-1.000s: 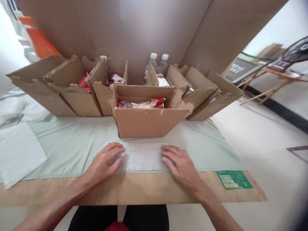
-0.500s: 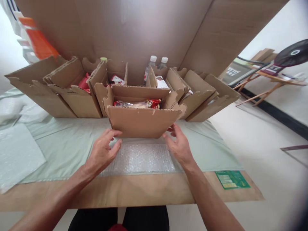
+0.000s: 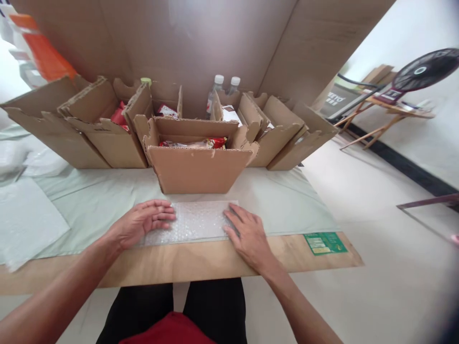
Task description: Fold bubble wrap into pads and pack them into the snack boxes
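Here both hands lie flat, fingers spread, on the bubble wrap sheet (image 3: 195, 222) at the bench's (image 3: 186, 263) near edge: left hand (image 3: 138, 222), right hand (image 3: 247, 234). Smoothing outward evenly should keep it square before the open carton (image 3: 195, 169).

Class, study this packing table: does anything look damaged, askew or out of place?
The front cardboard box has a ragged, torn top edge. The boxes behind it lean at uneven angles. Both hands lie flat on the bubble wrap. Nothing is spilled.
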Available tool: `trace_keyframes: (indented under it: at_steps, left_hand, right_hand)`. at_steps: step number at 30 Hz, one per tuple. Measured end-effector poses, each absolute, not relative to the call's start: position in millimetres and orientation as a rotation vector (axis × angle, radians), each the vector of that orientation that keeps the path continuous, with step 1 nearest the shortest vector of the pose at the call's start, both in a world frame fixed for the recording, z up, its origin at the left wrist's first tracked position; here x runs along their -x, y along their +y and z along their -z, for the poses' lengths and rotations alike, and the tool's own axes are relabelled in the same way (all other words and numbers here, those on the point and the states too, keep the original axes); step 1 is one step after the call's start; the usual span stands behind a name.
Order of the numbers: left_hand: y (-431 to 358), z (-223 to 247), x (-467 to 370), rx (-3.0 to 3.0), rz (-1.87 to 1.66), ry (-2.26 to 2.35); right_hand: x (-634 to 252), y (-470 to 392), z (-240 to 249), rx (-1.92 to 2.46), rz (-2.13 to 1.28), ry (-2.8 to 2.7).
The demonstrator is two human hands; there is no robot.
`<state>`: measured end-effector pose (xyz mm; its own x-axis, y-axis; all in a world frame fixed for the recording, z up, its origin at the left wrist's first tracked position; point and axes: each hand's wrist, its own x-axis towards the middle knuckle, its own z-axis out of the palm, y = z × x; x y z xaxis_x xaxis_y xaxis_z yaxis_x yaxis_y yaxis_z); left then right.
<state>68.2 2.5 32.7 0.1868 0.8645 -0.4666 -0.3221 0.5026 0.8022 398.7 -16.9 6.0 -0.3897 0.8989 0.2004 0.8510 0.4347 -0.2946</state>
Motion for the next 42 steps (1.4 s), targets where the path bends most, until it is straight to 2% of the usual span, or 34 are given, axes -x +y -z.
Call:
trace_keyframes:
  at_steps: [4, 8, 14, 18, 22, 26, 31, 35, 42]
  left_hand:
    - [-17.5, -41.2, -37.5, -0.55, -1.107, 1.294]
    - [-29.9, -50.4, -55.6, -0.668, -1.204, 1.187]
    - [-34.7, -47.4, -71.0, -1.094, -0.673, 1.107]
    - [-39.7, -42.4, -34.5, -1.005, -0.859, 1.432]
    - [-35.5, -39.8, -35.4, -1.599, -1.004, 1.868]
    - [-27.2, -41.9, -72.1, -2.005, -1.016, 1.629]
    - [-28.6, -56.8, -111.0, -1.526, -0.942, 1.269]
    - [-19.1, -44.7, -130.5, -1.221, -0.853, 0.947]
    - [-20.7, -20.4, -96.5, -1.032, -0.806, 1.144]
  right_hand:
    - [-445.5, -26.1, -4.8, 1.578, -0.11, -2.164]
    - [-425.8, -28.1, -18.3, 1.442, -0.011, -2.064]
    - [-378.2, -24.1, -19.2, 1.242, -0.317, -2.42]
    - [-396.4, -23.7, -14.8, 1.208, -0.481, -2.345]
    - [-411.3, -6.3, -22.4, 1.336, -0.444, -2.118]
    - [-413.9, 21.8, -23.7, 1.476, -0.332, -2.052]
    - [-399.9, 22.2, -13.4, 1.408, -0.325, -2.04]
    - [-382.5, 11.4, -2.9, 1.292, -0.403, -2.098]
    - [-383.6, 8.8, 7.0, 1.233, -0.449, -2.121]
